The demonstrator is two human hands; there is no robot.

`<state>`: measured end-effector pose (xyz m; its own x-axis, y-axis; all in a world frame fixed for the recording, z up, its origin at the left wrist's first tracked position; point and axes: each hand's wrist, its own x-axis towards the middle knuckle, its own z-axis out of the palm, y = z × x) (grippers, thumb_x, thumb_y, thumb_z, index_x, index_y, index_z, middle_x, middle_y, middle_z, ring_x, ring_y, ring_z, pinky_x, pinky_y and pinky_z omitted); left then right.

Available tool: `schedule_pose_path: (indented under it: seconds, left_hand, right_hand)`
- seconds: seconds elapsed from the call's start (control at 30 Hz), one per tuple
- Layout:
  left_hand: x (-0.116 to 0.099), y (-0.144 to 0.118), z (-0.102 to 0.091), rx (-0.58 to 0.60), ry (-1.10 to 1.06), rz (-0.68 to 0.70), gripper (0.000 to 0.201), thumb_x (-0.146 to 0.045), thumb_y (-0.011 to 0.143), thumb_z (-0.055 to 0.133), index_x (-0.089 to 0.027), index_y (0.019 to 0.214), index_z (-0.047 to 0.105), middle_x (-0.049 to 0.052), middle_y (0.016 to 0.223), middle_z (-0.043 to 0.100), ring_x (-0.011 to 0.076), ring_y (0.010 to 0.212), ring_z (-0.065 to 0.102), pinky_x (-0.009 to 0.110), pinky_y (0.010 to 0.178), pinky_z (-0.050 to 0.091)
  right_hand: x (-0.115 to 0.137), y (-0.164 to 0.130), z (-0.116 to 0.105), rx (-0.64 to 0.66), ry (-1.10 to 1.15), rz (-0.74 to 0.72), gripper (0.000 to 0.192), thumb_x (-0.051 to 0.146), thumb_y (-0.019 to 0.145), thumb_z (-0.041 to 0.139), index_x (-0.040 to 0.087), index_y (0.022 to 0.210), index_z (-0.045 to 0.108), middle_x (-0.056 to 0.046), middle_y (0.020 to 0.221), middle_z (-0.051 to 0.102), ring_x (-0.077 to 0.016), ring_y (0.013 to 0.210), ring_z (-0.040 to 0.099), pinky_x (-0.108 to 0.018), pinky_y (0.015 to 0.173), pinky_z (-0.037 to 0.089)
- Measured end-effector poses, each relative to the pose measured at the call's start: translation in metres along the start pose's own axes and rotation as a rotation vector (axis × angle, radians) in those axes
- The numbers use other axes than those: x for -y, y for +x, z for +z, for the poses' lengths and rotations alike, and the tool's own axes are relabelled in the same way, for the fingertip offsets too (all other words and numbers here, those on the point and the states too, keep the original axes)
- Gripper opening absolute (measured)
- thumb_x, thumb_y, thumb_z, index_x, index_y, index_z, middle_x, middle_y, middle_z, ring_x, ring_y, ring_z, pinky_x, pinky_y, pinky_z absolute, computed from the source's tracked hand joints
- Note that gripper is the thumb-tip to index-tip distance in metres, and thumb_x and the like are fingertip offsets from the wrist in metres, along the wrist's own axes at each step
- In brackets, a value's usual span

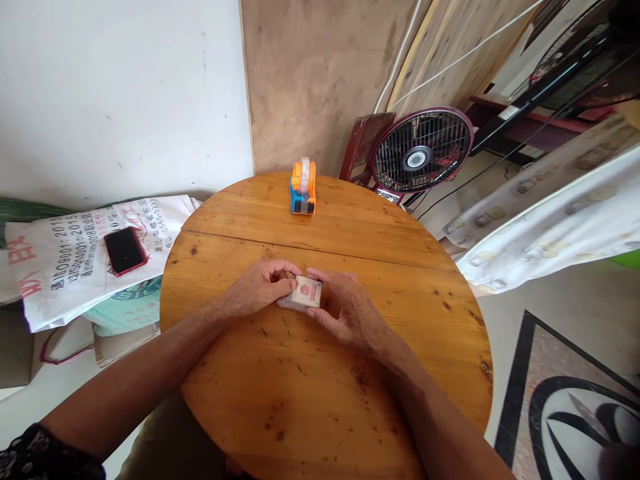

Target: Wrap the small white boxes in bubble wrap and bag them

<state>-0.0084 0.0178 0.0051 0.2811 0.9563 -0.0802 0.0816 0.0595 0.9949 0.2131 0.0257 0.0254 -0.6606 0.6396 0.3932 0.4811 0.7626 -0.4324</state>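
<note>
From here, the left hand (260, 288) pinches the small wrapped packet (307, 292) while the right hand (354, 311) narrowly holds its other end; light, even pressure seems best

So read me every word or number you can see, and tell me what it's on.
White sack: "ISO9001:2015"
White sack: "ISO…2015", middle unclear
White sack: "0565", following digits unclear
White sack: other characters mostly too blurred
Green bag: lettering too unclear
Small packet: red print too small

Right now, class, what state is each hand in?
Left hand: closed on the left end of the small packet.
Right hand: holding its right end between thumb and fingers.
</note>
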Motion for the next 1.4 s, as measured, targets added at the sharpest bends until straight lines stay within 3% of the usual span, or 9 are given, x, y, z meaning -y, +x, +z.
schedule_pose_path:
  seconds: [0.2,0.43,0.73,1.0,1.07,1.17,1.27,1.4]
  left_hand:
    - [-0.002,-0.002,0.000,0.001,0.014,0.006,0.027,-0.033,0.080,0.062,-0.015,0.100,0.066,-0.004,0.065,0.053,0.0079,0.053,0.044,0.020,0.050,0.033]
    - [-0.005,-0.002,0.001,0.001,0.014,-0.001,0.027,-0.032,0.080,0.061,-0.015,0.099,0.066,-0.005,0.063,0.050,0.0075,0.053,0.041,0.020,0.049,0.031]
    - [-0.005,-0.002,0.002,-0.004,0.002,0.000,0.030,-0.036,0.077,0.063,-0.015,0.099,0.066,-0.005,0.063,0.049,0.0082,0.053,0.042,0.020,0.050,0.032]
    - [-0.006,-0.003,0.003,-0.066,0.072,0.023,0.031,-0.034,0.079,0.061,-0.015,0.103,0.066,-0.004,0.064,0.050,0.0092,0.054,0.044,0.021,0.051,0.034]
    - [-0.005,-0.003,0.003,-0.154,0.153,0.085,0.033,-0.034,0.080,0.061,-0.015,0.107,0.066,-0.001,0.070,0.055,0.0115,0.060,0.049,0.023,0.054,0.039]
    - [-0.007,-0.005,0.003,-0.233,0.363,0.213,0.034,-0.037,0.079,0.066,-0.017,0.107,0.068,0.007,0.095,0.064,0.0198,0.086,0.058,0.029,0.071,0.047]
    - [-0.009,-0.007,0.003,-0.163,0.529,0.293,0.039,-0.042,0.081,0.066,-0.017,0.110,0.069,0.010,0.101,0.066,0.0263,0.101,0.057,0.038,0.091,0.045]
    - [-0.009,-0.010,0.004,-0.092,0.485,0.197,0.054,-0.045,0.080,0.067,-0.019,0.127,0.062,0.011,0.113,0.065,0.0276,0.103,0.059,0.041,0.093,0.046]
  right_hand:
    - [0.002,0.002,-0.007,-0.045,0.026,0.004,0.045,0.036,0.088,0.064,0.027,0.131,0.053,-0.010,0.132,0.062,-0.0278,0.121,0.059,-0.049,0.101,0.046]
    - [0.002,0.005,0.000,-0.109,-0.026,-0.018,0.013,0.028,0.089,0.062,0.026,0.100,0.069,-0.008,0.112,0.069,-0.0234,0.104,0.065,-0.044,0.091,0.050]
    - [0.003,0.008,0.007,-0.195,-0.157,-0.090,0.017,0.026,0.094,0.056,0.029,0.093,0.073,-0.007,0.112,0.072,-0.0224,0.098,0.067,-0.046,0.091,0.048]
    - [0.001,0.010,0.011,-0.220,-0.086,-0.022,0.014,0.028,0.094,0.057,0.025,0.089,0.069,-0.008,0.110,0.072,-0.0226,0.100,0.067,-0.043,0.090,0.051]
    - [0.001,0.010,0.010,-0.211,-0.053,0.001,0.013,0.027,0.094,0.056,0.025,0.090,0.068,-0.008,0.111,0.072,-0.0228,0.102,0.067,-0.043,0.091,0.051]
    - [0.003,0.009,0.008,-0.191,-0.016,0.050,0.013,0.028,0.094,0.054,0.025,0.090,0.067,-0.008,0.114,0.071,-0.0235,0.104,0.067,-0.044,0.092,0.051]
    - [0.007,0.009,0.006,-0.187,0.022,0.086,0.014,0.029,0.095,0.052,0.024,0.091,0.065,-0.009,0.115,0.070,-0.0240,0.106,0.066,-0.043,0.093,0.051]
    - [0.010,0.008,0.001,-0.229,0.098,0.130,0.014,0.030,0.097,0.049,0.024,0.090,0.060,-0.009,0.113,0.070,-0.0237,0.105,0.067,-0.043,0.093,0.051]
